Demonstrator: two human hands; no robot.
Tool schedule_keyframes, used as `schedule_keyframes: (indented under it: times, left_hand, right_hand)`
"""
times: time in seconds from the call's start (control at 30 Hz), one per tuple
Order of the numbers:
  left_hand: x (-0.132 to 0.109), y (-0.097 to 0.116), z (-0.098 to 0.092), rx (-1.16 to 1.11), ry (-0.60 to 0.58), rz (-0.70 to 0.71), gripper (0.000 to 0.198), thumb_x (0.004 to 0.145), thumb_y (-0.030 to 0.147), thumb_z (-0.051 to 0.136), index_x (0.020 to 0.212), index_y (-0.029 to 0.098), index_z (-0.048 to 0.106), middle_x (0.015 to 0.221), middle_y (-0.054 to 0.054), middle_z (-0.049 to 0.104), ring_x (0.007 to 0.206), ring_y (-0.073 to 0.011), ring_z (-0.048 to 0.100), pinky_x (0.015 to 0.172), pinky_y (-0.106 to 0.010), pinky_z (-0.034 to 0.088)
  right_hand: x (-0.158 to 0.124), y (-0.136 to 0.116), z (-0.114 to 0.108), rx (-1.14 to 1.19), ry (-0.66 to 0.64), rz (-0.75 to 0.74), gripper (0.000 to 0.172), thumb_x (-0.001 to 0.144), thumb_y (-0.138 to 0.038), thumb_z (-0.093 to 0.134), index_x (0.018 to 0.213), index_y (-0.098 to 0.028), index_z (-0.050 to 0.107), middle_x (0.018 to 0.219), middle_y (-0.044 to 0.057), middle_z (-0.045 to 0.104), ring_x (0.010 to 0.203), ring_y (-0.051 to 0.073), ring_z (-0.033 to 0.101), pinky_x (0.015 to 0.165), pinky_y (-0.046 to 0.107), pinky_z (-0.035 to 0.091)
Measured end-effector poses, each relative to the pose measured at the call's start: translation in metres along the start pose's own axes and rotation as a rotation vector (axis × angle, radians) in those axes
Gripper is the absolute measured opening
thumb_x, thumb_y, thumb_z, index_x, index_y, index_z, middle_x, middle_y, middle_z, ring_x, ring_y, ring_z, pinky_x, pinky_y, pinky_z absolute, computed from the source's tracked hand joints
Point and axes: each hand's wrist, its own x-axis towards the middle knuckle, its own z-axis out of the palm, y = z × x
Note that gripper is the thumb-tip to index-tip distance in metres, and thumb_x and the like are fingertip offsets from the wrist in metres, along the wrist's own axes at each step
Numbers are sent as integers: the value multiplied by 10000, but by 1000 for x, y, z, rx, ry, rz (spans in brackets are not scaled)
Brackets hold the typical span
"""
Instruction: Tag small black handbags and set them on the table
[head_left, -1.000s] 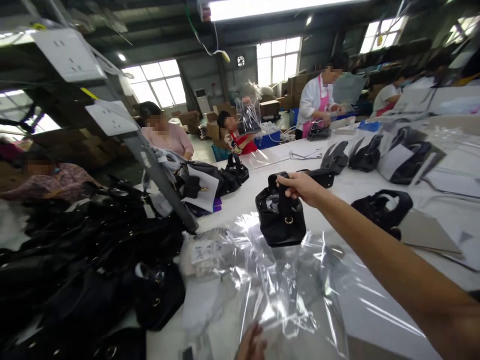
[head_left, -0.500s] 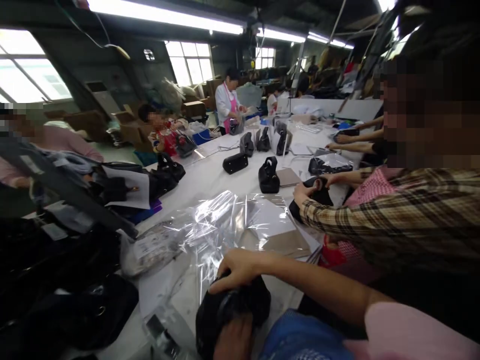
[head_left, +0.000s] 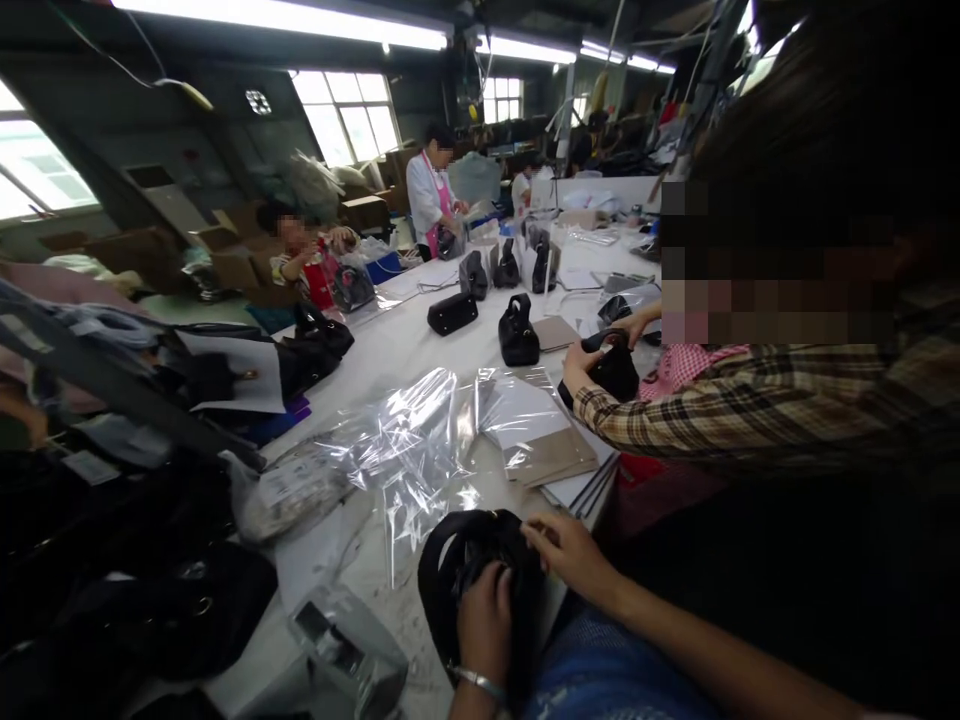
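A black handbag stands at the table's near edge in front of me, its mouth facing up. My left hand, with a bracelet at the wrist, reaches over the mouth, and its curled fingers grip the dark inside. At the far right of the rim, my right hand pinches the bag's edge with thumb and fingertips. The bag's lower part is hidden behind my left arm. Just beyond the bag lie clear plastic sleeves.
Grey and white boards are stacked right of the sleeves. A stuffed plastic bag and a clear pouch lie left. Dark bags fill the left side. Beside me on the right, a co-worker's plaid sleeve reaches across the table.
My right hand has moved from the top of the handbag to its right rim. My left hand has risen to the mouth, which now faces up. The view has swung slightly right.
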Motion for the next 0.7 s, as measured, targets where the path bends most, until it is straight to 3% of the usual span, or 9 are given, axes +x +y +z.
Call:
schedule_keyframes:
  times: [0.07, 0.13, 0.27, 0.37, 0.43, 0.47, 0.53, 0.6, 0.7]
  left_hand:
    - [4, 2, -1, -46, 28, -18, 283, 909, 293, 453, 998, 165, 690, 993, -116, 736, 928, -269, 696, 841, -417, 551]
    - [4, 6, 2, -67, 30, -27, 279, 901, 288, 469, 1029, 162, 682, 1033, -121, 726, 975, -268, 683, 880, -432, 543]
    - [-17, 24, 4, -81, -121, 102, 373, 885, 198, 472, 1236, 157, 591, 1282, -135, 612, 1196, -247, 573, 1032, -439, 463]
    - [-43, 37, -28, -173, -354, 214, 357, 896, 177, 468, 1215, 229, 620, 1302, -81, 606, 1209, -209, 561, 1043, -378, 459]
    - [-54, 34, -62, -291, -467, 174, 262, 893, 193, 501, 1040, 252, 710, 1076, -51, 720, 1010, -187, 667, 926, -324, 530]
    - [-55, 27, -79, -344, -406, 106, 211, 883, 215, 531, 947, 231, 731, 940, -50, 742, 873, -182, 695, 837, -309, 557]
    - [-45, 3, -102, -452, -52, -57, 203, 884, 272, 534, 843, 177, 708, 823, -51, 723, 650, -156, 672, 640, -273, 556]
    - [-19, -24, -104, -415, 196, -177, 250, 905, 329, 501, 948, 160, 681, 948, -77, 716, 783, -182, 681, 681, -283, 548]
    - [28, -50, -70, -412, 71, -212, 390, 939, 406, 432, 1212, 173, 585, 1294, -114, 598, 1158, -241, 586, 952, -386, 489]
  right_hand:
    - [-26, 27, 7, 44, -23, 107, 245, 845, -403, 553, 1009, -243, 640, 884, 34, 677, 694, 194, 660, 682, 345, 542]
    - [-45, 48, 22, 82, 12, 184, 429, 791, -384, 611, 1195, -247, 570, 1112, 73, 642, 914, 222, 665, 838, 386, 539]
    - [-60, 72, 45, 119, 73, 215, 673, 799, -413, 580, 1420, -259, 370, 1438, 105, 418, 1288, 238, 463, 1072, 436, 396]
    - [-60, 84, 45, 126, 64, 221, 710, 807, -453, 569, 1450, -271, 332, 1512, 85, 323, 1398, 243, 301, 1114, 453, 340]
    - [-60, 93, 42, 171, 43, 268, 724, 812, -492, 560, 1462, -301, 305, 1525, 70, 309, 1392, 256, 316, 1070, 464, 401]
    - [-60, 97, 41, 192, 42, 293, 718, 822, -510, 543, 1466, -316, 293, 1525, 63, 312, 1386, 259, 329, 1060, 469, 413]
    - [-60, 104, 40, 205, 62, 328, 690, 851, -539, 494, 1472, -333, 276, 1524, 47, 321, 1388, 249, 327, 1109, 480, 346]
    - [-59, 109, 44, 193, 83, 349, 662, 884, -566, 427, 1480, -331, 259, 1537, 25, 300, 1413, 222, 272, 1174, 465, 211]
    - [-51, 114, 54, 209, 79, 335, 654, 916, -598, 325, 1491, -299, 240, 1566, -3, 221, 1445, 181, 161, 1199, 420, 93]
